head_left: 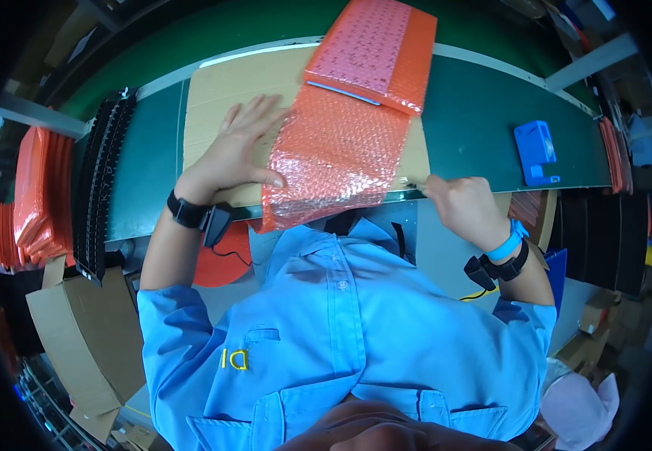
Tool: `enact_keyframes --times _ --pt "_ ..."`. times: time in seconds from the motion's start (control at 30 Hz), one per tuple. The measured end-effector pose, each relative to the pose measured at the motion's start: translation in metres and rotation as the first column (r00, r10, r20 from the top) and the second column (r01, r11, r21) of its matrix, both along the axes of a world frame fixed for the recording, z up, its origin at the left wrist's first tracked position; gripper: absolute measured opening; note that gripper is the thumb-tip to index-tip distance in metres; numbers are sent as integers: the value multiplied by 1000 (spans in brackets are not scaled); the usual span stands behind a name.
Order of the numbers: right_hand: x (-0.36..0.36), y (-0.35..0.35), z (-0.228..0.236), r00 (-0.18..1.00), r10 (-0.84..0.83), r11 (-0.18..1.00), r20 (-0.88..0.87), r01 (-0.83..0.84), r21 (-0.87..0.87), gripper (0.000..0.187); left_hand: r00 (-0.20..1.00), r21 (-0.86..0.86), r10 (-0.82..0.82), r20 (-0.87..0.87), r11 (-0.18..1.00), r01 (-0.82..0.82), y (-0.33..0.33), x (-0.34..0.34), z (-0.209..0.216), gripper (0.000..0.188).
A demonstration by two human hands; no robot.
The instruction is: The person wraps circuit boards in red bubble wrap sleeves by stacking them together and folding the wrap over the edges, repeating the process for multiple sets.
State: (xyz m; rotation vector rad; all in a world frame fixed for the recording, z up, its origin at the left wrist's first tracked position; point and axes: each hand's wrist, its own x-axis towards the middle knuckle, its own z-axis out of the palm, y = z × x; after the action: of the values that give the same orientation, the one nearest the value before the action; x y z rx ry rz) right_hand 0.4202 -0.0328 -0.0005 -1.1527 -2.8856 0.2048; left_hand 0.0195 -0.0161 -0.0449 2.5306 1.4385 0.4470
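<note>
A translucent red bubble-wrap sheet [341,143] lies over a brown cardboard sheet [217,86], its near end hanging past the table's front edge. My left hand [239,154] is open, with fingers spread on the cardboard and the thumb resting on the wrap's left edge. To the right of the wrap, my right hand [467,210] is closed at the table edge. Something small and thin pokes out from its fingertips, too small to name. A flat red bubble-wrap package [371,56] with a pink patterned panel covers the far end of the sheet.
On the green table [476,113] stands a blue plastic device [535,154], at the right. Black slatted strips [104,180] line the left end, beside stacked red bubble-wrap pieces [40,195]. Below are an open cardboard box [78,331] and a red round seat [224,259].
</note>
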Motion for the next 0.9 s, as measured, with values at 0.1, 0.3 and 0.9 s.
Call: enact_keyframes --times 0.1,0.3,0.9 --pt "32 11 -7 956 -257 944 -138 280 177 8 964 3 144 224 989 -149 -21 14 9 95" --pt "27 48 -12 912 -388 673 -132 379 635 38 842 -600 497 209 745 -291 -51 40 9 51" --pt "-162 108 -75 889 407 913 -209 -394 101 53 819 -771 422 388 635 38 -128 24 24 29"
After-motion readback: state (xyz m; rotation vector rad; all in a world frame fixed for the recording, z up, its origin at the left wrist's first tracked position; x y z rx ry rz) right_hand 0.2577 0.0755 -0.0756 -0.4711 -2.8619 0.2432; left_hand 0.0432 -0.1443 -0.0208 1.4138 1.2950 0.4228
